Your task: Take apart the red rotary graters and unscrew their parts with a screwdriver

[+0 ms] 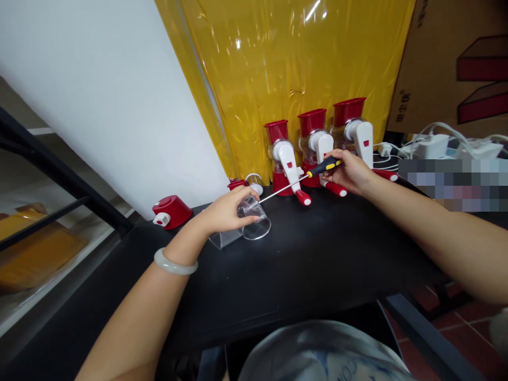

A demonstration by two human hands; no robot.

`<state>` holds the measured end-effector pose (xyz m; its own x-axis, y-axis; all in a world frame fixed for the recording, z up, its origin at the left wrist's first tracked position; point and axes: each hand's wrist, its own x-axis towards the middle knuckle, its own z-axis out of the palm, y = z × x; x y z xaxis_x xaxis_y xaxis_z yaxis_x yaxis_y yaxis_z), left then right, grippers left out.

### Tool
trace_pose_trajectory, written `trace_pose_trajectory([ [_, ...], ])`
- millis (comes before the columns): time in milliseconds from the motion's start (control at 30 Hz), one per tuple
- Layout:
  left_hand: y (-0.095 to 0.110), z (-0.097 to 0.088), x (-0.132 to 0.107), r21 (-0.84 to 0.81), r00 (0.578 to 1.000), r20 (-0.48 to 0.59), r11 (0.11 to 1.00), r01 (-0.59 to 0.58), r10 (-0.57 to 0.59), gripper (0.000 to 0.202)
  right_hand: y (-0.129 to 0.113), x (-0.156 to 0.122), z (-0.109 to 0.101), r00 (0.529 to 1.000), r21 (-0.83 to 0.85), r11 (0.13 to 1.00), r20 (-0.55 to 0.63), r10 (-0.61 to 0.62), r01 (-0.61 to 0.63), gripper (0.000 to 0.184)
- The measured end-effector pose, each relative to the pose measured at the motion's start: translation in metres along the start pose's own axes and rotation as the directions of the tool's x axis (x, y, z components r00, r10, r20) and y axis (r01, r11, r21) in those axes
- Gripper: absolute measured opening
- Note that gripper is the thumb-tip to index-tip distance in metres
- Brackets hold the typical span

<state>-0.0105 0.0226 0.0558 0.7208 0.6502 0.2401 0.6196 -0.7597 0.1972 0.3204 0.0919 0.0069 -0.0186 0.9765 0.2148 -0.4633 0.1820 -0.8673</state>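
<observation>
My left hand (228,210) grips a clear plastic grater housing (257,228) that lies on the black table. Its thumb and fingers reach around the narrower upper part. In my right hand (351,170) is a screwdriver (326,165) with a black and yellow handle, held by the fingertips. The long metal shaft slants down to the left, and its tip meets the clear housing beside my left fingers. Whether the tip sits in a screw or a hole, I cannot tell.
Three red and white rotary graters (282,153) stand along the back. A red base (171,211) with a white knob is at the left, and a metal drum (254,182) lies behind my left hand. White cables and plugs (432,145) sit at the right by a cardboard box (448,69).
</observation>
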Motion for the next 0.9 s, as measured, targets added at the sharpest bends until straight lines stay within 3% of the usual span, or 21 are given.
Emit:
trace_pose_trajectory([
  [400,-0.0017,0.0015,-0.0013,-0.024,1.000,-0.023,1.000,0.005,-0.005,0.041,-0.0028,-0.0027,-0.0026,0.997,-0.006,0.999,0.054,-0.049,0.049,0.002],
  [900,-0.0003,0.0009,-0.0018,-0.026,1.000,-0.010,1.000,0.005,-0.005,0.040,-0.0033,-0.0016,0.0033,0.997,-0.055,0.996,-0.028,-0.076,0.074,0.008],
])
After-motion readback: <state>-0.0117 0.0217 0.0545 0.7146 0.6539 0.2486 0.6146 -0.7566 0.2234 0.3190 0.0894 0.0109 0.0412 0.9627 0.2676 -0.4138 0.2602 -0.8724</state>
